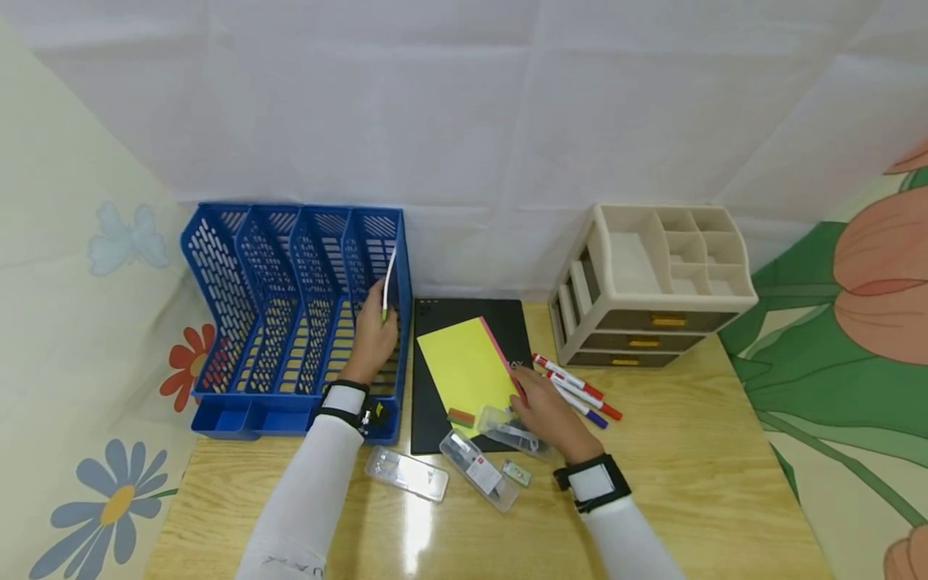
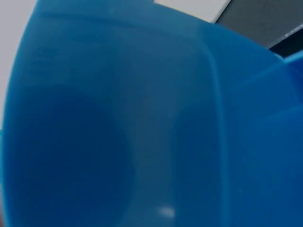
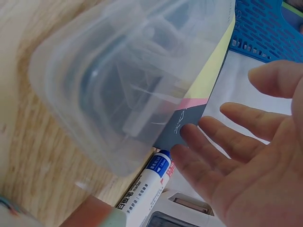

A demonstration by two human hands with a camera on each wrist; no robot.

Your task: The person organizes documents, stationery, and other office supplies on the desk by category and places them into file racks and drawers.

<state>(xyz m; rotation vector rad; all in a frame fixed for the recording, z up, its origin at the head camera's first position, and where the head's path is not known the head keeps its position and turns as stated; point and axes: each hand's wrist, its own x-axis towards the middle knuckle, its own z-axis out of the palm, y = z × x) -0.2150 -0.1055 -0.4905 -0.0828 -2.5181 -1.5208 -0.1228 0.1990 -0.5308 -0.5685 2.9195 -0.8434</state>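
In the head view my left hand [image 1: 374, 334] is inside the rightmost slot of the blue file rack [image 1: 406, 322], holding a thin white item with a green end [image 1: 389, 282], seen edge-on; its kind is unclear. A blue plastic wall [image 2: 156, 118] fills most of the left wrist view and hides that hand. My right hand [image 1: 547, 411] is over the pink edge of a yellow notebook [image 1: 464, 362], which lies on a black flat sheet or folder [image 1: 428, 435]. Loosely spread fingers [image 3: 236, 142] show in the right wrist view, near a clear plastic case [image 3: 94, 109].
Two clear cases, one a pencil case [image 1: 478, 470] with contents, another a flat case [image 1: 408, 474], lie in front. Red and blue markers [image 1: 580, 395] lie right of the black sheet. A small orange-green block [image 1: 461, 417] rests on the notebook. A beige drawer organizer [image 1: 652, 298] stands back right.
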